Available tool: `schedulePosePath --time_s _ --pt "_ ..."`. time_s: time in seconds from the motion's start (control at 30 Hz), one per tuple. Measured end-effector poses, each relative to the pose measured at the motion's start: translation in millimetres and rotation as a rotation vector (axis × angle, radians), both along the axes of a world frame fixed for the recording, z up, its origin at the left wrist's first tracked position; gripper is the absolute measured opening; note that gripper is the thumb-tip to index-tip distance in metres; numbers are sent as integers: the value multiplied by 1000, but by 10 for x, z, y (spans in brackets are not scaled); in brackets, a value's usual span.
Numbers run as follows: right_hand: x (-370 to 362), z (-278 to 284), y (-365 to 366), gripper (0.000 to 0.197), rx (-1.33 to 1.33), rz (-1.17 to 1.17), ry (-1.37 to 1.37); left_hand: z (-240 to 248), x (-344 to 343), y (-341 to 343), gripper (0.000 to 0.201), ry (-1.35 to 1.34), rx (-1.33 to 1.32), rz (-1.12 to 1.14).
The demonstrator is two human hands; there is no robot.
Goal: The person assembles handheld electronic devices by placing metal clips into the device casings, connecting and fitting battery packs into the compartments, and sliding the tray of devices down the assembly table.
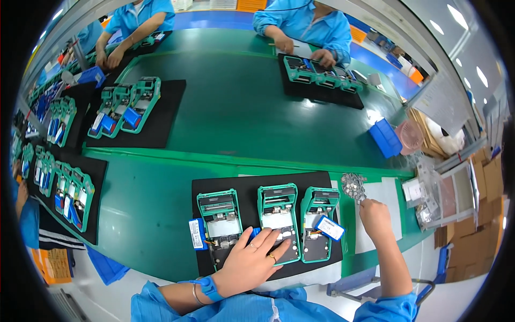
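Three green device housings lie on a black mat (247,182) in front of me: a left one (219,206), a middle one (279,196) and a right one (319,201). My left hand (255,263) rests with spread fingers over the lower part of the middle housing, beside a mostly covered blue battery. A blue battery (197,234) is wired to the left housing; a blue and white battery (330,228) lies across the right one. At the pile of small metal parts (353,186), my right hand (375,217) has its fingertips closed together; what they hold is hidden.
White paper (378,214) lies under the right side. A blue bin (385,138) and a pink basket (409,134) stand farther right. More housings lie on black mats at the left (92,166) and far left (173,88). Across the table, two people (303,24) work with their hands.
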State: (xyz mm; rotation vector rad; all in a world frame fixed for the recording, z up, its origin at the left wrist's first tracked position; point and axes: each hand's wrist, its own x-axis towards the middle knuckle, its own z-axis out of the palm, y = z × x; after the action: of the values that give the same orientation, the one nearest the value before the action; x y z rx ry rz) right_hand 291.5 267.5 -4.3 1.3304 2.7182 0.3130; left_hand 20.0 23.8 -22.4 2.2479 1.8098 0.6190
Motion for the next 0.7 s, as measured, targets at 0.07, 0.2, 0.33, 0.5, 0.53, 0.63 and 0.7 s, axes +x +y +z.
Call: schedulePosePath --time_s 0.07,0.2,0.33,0.5,0.53,0.63,0.7 --pt "-287 314 -240 4 -64 67 485 -8 -10 -16 70 -3 -5 21" --pt "-881 423 -636 15 -109 567 597 -15 -56 -34 67 -21 -4 19" --pt "-1198 126 -790 28 -56 803 419 -30 -56 -4 67 -36 21 27" --pt "-1271 -12 -783 31 2 836 329 -47 -39 3 64 -58 8 32" --pt "-1285 -27 -782 30 30 836 304 -52 -42 -3 64 -57 10 32" --pt "-1339 -61 -767 30 34 837 339 -54 -58 -11 64 -56 16 32" --pt "-1347 -48 -773 30 47 843 323 -69 -51 -14 63 -64 30 37"
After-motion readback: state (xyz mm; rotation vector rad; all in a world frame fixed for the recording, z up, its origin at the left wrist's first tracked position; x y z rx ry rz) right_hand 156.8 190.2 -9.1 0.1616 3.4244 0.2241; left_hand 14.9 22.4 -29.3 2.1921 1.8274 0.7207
